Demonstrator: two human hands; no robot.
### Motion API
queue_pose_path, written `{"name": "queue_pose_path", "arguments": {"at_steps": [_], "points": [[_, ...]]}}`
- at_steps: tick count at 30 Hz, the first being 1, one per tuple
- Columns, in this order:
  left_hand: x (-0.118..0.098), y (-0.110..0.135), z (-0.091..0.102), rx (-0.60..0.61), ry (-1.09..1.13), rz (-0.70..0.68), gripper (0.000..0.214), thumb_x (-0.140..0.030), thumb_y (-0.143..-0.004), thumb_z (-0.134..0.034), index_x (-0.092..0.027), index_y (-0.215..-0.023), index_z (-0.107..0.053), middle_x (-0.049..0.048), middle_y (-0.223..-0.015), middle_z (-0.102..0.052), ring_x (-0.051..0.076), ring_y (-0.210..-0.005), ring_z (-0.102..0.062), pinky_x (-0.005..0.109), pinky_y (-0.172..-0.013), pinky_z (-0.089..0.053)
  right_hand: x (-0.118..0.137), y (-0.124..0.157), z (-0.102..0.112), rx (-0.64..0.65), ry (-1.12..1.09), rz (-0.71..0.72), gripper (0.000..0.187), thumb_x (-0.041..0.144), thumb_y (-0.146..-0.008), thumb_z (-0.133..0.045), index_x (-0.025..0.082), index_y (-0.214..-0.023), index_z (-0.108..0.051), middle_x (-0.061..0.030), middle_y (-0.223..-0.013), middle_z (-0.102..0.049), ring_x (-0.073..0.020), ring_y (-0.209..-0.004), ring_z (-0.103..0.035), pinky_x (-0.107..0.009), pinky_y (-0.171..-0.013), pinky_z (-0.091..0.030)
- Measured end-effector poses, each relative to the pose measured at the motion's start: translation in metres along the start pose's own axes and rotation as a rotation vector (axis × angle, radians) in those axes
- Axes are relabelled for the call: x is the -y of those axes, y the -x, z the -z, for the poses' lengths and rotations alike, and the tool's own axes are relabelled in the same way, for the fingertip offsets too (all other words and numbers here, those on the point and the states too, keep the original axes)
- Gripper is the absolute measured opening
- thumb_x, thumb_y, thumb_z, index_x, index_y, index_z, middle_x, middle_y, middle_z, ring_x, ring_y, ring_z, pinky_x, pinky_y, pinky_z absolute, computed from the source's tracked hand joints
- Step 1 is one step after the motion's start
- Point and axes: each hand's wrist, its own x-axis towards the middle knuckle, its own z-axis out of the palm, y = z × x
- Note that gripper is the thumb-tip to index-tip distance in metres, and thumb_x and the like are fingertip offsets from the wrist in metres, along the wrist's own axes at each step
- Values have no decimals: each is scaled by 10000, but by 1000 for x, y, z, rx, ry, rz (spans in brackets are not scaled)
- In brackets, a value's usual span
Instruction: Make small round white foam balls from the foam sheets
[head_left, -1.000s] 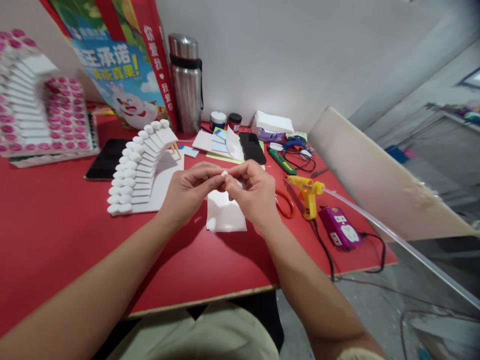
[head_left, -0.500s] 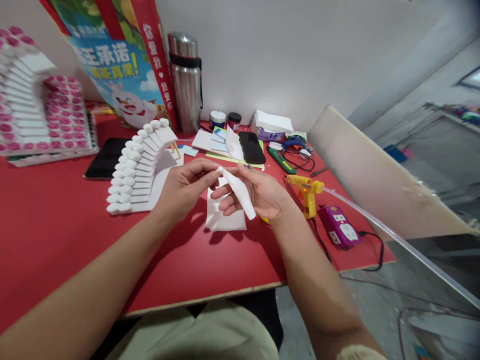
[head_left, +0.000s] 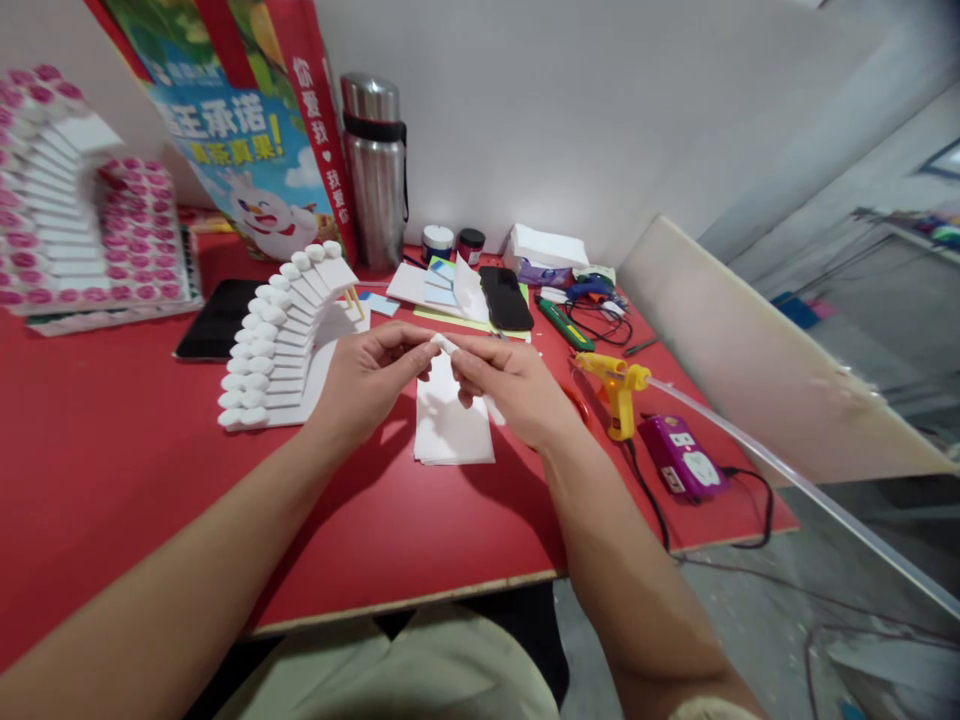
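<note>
A strip of thin white paper (head_left: 445, 344), twisted or rolled at its upper end, is pinched between both hands above the table. My left hand (head_left: 361, 378) grips one end with thumb and forefinger. My right hand (head_left: 517, 385) pinches the same strip just beside it, fingers curled, and hides most of its length. Below the hands lies a small stack of white paper sheets (head_left: 454, 440). Left of my left hand stands a white curved staircase model (head_left: 289, 365), with white oval pads along its outer edge.
A yellow glue gun (head_left: 619, 390) with a long glue stick and a purple power strip (head_left: 684, 460) sit on the right. Farther back are a phone (head_left: 506, 298), a green cutter (head_left: 564, 322) and a steel flask (head_left: 375, 180). A pink-flowered model (head_left: 71, 230) stands far left.
My right hand has turned over and its fingers have closed in on the strip near my left fingertips. The strip, earlier hanging across the right palm, is now mostly hidden.
</note>
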Motion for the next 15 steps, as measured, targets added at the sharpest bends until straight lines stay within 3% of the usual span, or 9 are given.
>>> {"name": "queue_pose_path", "arguments": {"at_steps": [3, 8, 15], "points": [[0, 1, -2, -26, -9, 2, 167, -367, -852, -772, -206, -893, -796, 40, -767, -729, 166, -683, -623, 307, -644, -526, -3, 1, -6, -200, 307, 132, 212, 386, -910, -692, 184, -916, -757, 21, -697, -647, -107, -575, -543, -249, -559, -441], [-6, 7, -13, -123, -60, -54, 119, -326, -854, -768, -207, -858, -778, 28, -795, -726, 154, -673, -622, 298, -643, -525, -7, 5, -23, -467, 555, 311, 164, 315, -893, -692, 206, -772, -712, -10, -719, -704, -150, -656, -610, -282, -642, -473], [-7, 14, -18, -272, -426, -419, 107, -279, -929, -682, -237, -940, -780, 59, -942, -733, 203, -890, -664, 341, -806, -571, -4, 11, -38, -447, 494, 311, 211, 397, -964, -637, 230, -878, -732, -34, -752, -720, -198, -752, -701, -302, -663, -521]]}}
